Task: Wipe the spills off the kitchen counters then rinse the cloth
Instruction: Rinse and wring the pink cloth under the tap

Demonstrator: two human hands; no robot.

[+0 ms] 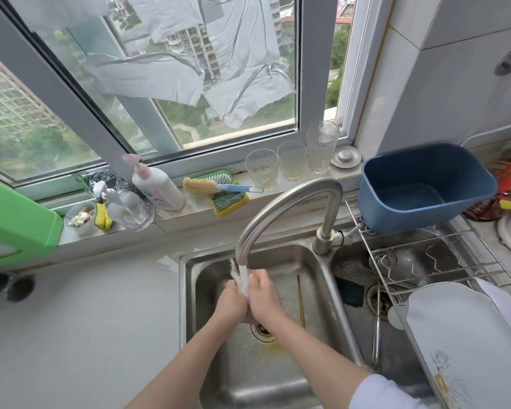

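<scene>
I judge the wiping done and the rinse under way: at lower centre of the frame, my left hand [230, 301] and right hand [263, 299] both grip the cloth [242, 280] under the running tap [283, 202], over the sink [189, 290].

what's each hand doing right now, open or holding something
Left hand: fingers curled round the white cloth under the running tap.
Right hand: also gripping the same cloth, over the sink.
</scene>
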